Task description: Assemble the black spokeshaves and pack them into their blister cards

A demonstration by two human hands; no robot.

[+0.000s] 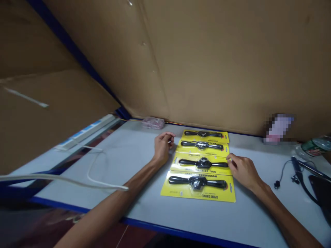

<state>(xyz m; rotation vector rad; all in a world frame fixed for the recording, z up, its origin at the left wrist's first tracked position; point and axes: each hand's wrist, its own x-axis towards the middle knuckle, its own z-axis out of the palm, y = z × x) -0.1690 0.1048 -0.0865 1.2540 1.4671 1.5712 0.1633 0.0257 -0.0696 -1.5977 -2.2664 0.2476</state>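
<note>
Several yellow blister cards, each with a black spoke shave under clear plastic, lie in an overlapping column on the grey table. The nearest spoke shave pack [181,192] shows fully, with its printing upside down to me. Beyond it lie another spoke shave pack [176,167], a third spoke shave pack [179,148] and the farthest spoke shave pack [224,137]. My left hand [162,147] hovers by the left edge of the farther packs, fingers curled in and nothing visible in them. Bent fingers of my right hand [243,169] pinch the right edge of the second-nearest pack.
A clear-wrapped pinkish packet [153,122] lies at the back. A white cable [93,181] crosses on the left, near a power strip [88,131]. On the right are a bottle [314,146], neckband earphones [298,172] and a dark flat object [322,193]. Cardboard walls [219,62] rise behind.
</note>
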